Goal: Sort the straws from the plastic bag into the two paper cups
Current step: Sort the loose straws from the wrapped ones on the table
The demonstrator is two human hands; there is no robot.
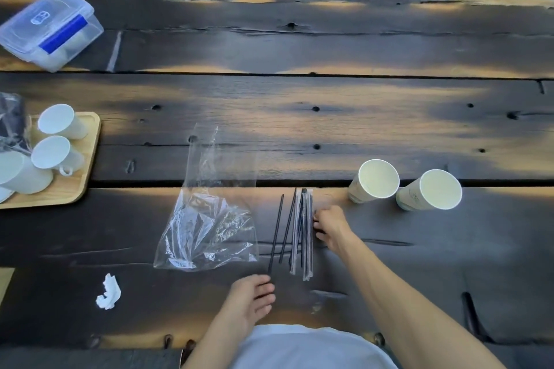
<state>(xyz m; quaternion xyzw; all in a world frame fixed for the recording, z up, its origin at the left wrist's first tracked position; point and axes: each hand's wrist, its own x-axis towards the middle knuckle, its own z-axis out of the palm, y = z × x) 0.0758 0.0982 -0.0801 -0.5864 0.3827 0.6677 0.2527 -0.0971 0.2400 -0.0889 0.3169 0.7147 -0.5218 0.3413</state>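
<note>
From the head view we see the straws (pixel 302 231) lying on the dark wooden table (pixel 329 117): thin black ones, two bare at the left, the rest bunched in clear wrappers. Our left hand (pixel 250 298) pinches the near end of the leftmost bare straw (pixel 276 234) between its fingertips. Our right hand (pixel 331 226) touches the right edge of the wrapped bunch with curled fingers; whether it grips any we cannot tell. The plastic bag (pixel 209 219) lies crumpled and flat just left of the straws, seemingly without straws. The two paper cups (pixel 404 186) stand side by side to the right, both with nothing inside.
</note>
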